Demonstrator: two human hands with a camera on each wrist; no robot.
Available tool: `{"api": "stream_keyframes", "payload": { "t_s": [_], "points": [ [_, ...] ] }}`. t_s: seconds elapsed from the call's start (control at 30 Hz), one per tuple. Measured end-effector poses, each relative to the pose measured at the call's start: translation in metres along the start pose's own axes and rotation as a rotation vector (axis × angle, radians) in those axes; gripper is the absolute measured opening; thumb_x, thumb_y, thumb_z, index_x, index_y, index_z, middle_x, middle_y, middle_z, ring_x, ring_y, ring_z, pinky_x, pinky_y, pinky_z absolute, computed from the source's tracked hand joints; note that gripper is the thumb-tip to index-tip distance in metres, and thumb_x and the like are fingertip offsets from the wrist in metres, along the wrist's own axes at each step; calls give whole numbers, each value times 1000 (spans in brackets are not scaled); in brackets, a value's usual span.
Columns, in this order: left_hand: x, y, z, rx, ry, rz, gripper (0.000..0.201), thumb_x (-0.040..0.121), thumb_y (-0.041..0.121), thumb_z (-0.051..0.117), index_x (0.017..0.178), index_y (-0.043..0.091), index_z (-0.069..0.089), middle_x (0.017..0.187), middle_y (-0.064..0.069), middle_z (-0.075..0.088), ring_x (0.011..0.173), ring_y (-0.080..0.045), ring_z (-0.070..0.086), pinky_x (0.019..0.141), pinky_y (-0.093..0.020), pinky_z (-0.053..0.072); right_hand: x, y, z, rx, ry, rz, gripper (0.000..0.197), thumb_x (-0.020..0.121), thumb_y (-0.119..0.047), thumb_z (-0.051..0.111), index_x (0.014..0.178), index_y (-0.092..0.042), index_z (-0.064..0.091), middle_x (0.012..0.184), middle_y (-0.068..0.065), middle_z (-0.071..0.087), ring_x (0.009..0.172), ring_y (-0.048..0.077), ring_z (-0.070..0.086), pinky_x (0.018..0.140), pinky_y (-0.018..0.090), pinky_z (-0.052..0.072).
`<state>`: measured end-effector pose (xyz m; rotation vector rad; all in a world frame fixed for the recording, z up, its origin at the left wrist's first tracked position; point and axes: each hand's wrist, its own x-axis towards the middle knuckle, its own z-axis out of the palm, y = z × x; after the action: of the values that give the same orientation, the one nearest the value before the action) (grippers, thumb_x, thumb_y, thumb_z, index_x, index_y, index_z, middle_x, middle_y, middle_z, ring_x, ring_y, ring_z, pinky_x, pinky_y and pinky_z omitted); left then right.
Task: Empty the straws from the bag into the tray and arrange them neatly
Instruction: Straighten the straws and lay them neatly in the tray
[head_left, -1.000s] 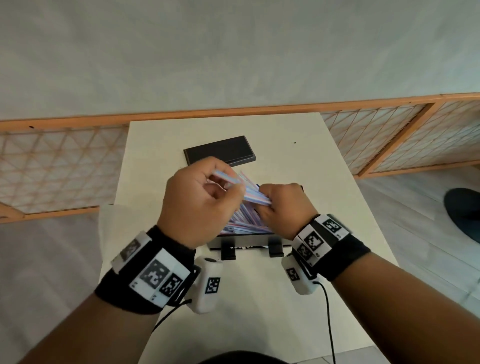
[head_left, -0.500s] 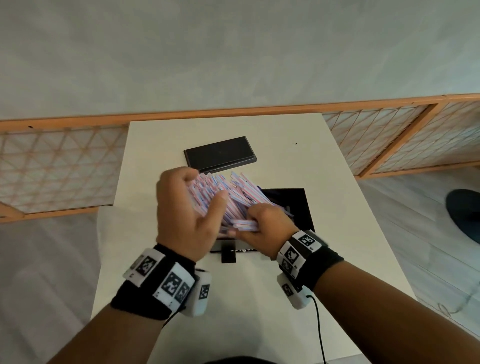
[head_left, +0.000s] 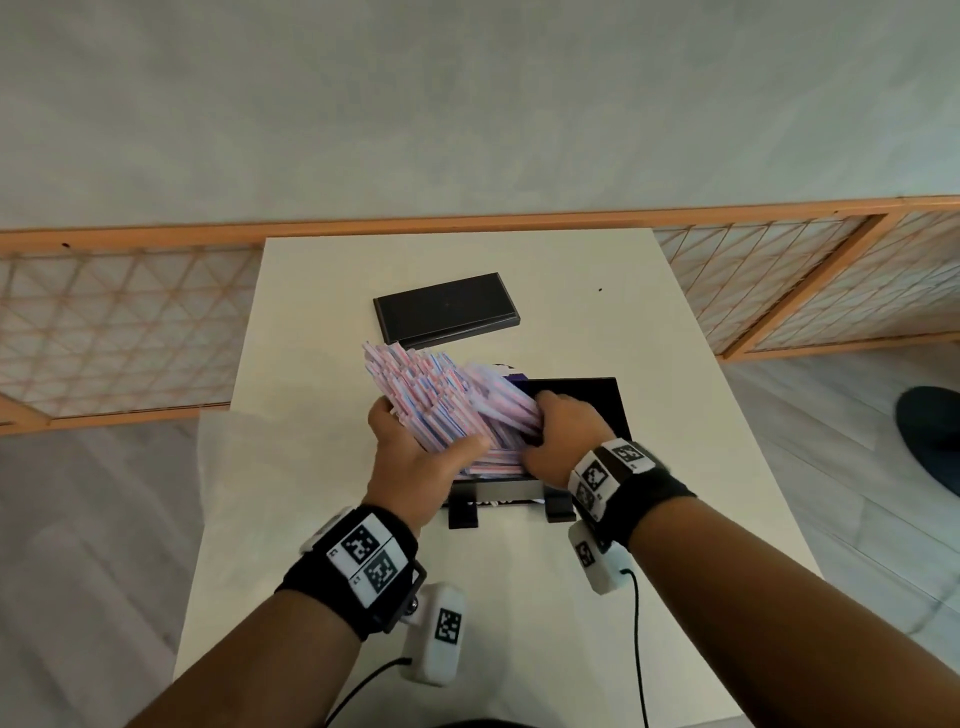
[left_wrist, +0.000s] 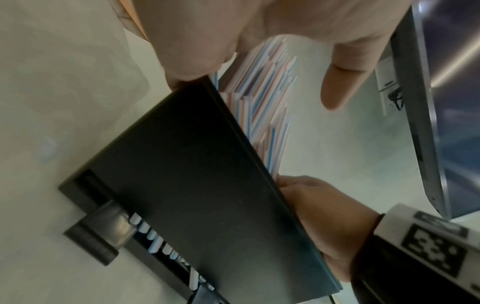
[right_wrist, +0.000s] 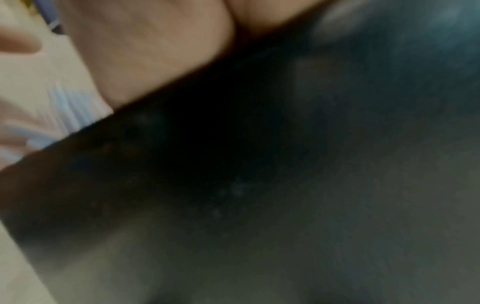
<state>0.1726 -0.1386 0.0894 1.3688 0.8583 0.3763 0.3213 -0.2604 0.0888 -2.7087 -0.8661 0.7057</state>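
A thick bundle of pink, blue and white straws (head_left: 441, 405) lies fanned over the left half of the black tray (head_left: 602, 402), its far ends sticking out toward the back left. My left hand (head_left: 415, 457) grips the bundle from the near left, thumb across the top. My right hand (head_left: 563, 436) is inside the tray, fingers curled into the straws on the right side. In the left wrist view the straws (left_wrist: 262, 98) rise behind the tray wall (left_wrist: 194, 185), with my right hand (left_wrist: 324, 216) at its edge. The right wrist view is blurred, showing only palm and dark tray wall (right_wrist: 285, 185).
A flat black lid (head_left: 447, 309) lies behind the tray on the white table (head_left: 519, 597). A clear plastic bag (head_left: 223, 467) hangs over the table's left edge. Two black clips (head_left: 462, 512) stick out at the tray's near side. Wooden lattice panels (head_left: 119, 332) line the wall.
Both hands have dropped lower over the tray. The bundle has spread and now leans toward the back left, and my left hand has shifted from on top of it to its near side.
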Motion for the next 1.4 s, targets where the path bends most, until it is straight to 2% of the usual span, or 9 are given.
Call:
{"api": "stream_keyframes", "payload": {
  "t_s": [0.23,0.37,0.53,0.8,0.9,0.97,1.07,1.23,1.4],
  "points": [
    [-3,2,1,59,-53,45,95,58,20,83,133,21,24,120,14,58,107,5,62,107,-39,49,7,-5,4,56,28,-40,24,72,-29,63,93,-25,53,97,6,46,91,31,55,85,36,51],
    [-3,1,-2,10,-57,53,98,60,21,84,138,18,24,122,10,62,107,1,66,107,-40,51,5,-5,3,88,53,-87,17,80,-30,64,85,-21,50,87,1,57,85,29,61,71,28,44],
    [-7,2,-7,-69,-59,52,100,66,34,84,144,14,25,122,11,63,105,7,66,109,-41,49,-5,-3,-14,283,124,-155,26,86,-35,70,103,-21,55,90,1,67,83,23,62,72,29,45],
    [-4,3,-14,-140,-30,23,107,55,56,83,141,21,29,137,-4,59,125,-14,60,110,-49,48,-9,1,-36,360,221,-270,29,89,-26,67,117,-19,61,92,-5,62,85,17,59,74,24,40],
    [-4,6,-19,-179,27,56,116,54,67,86,142,17,29,145,-11,52,135,-21,53,115,-49,42,-11,-4,-32,319,185,-259,20,90,-19,66,109,-12,62,84,0,61,75,19,57,67,26,39],
    [-4,15,-24,-178,123,123,102,60,67,76,139,18,33,150,-14,45,140,-23,46,115,-33,38,-15,-9,-25,296,119,-362,5,90,-16,62,95,-15,62,77,1,60,71,20,55,64,26,39],
    [-7,33,-29,-139,215,324,89,73,62,55,143,10,37,153,-14,40,137,-20,42,106,-16,35,-22,-14,-12,171,48,-475,23,85,-26,70,75,-33,50,67,-10,54,65,12,53,62,22,41],
    [-20,42,-10,376,86,718,79,94,52,46,155,8,23,165,-14,23,155,-23,21,126,-44,17,-29,-31,4,43,43,-464,39,74,-62,55,88,-26,64,77,-3,68,73,24,65,65,34,54],
    [-20,36,11,739,1,801,73,95,46,41,154,4,28,166,-18,20,154,-31,20,121,-57,19,-31,-48,7,59,43,-472,38,71,-52,36,85,-27,59,78,3,68,74,31,64,66,41,54]
  ]
}}
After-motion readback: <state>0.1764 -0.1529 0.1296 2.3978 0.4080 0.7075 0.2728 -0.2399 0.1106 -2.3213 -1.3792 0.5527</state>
